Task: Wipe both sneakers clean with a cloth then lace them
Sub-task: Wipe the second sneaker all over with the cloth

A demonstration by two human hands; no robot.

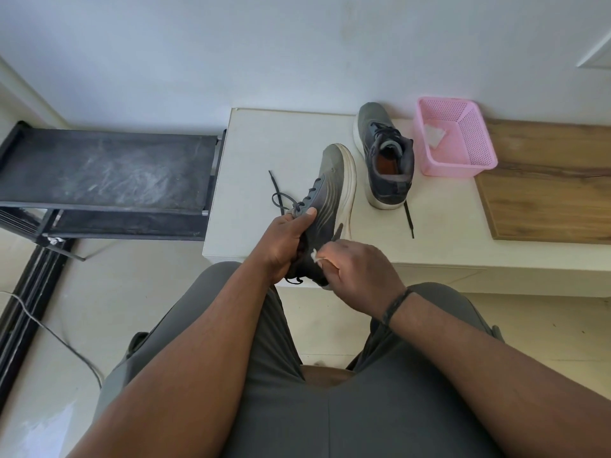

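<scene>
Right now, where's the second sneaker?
In the head view, the second sneaker stands upright on the white table, right of centre, between the held sneaker and the pink basket.

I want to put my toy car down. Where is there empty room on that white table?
The white table is bare at its far left corner, between the black rack and the held sneaker. It is crowded where the other sneaker stands beside the pink basket.

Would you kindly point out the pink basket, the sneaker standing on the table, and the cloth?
pink basket (481, 140): head view, right mesh wall.
standing sneaker (370, 122): head view, grey toe.
cloth (314, 255): head view, white tip at right hand's fingers.
</scene>
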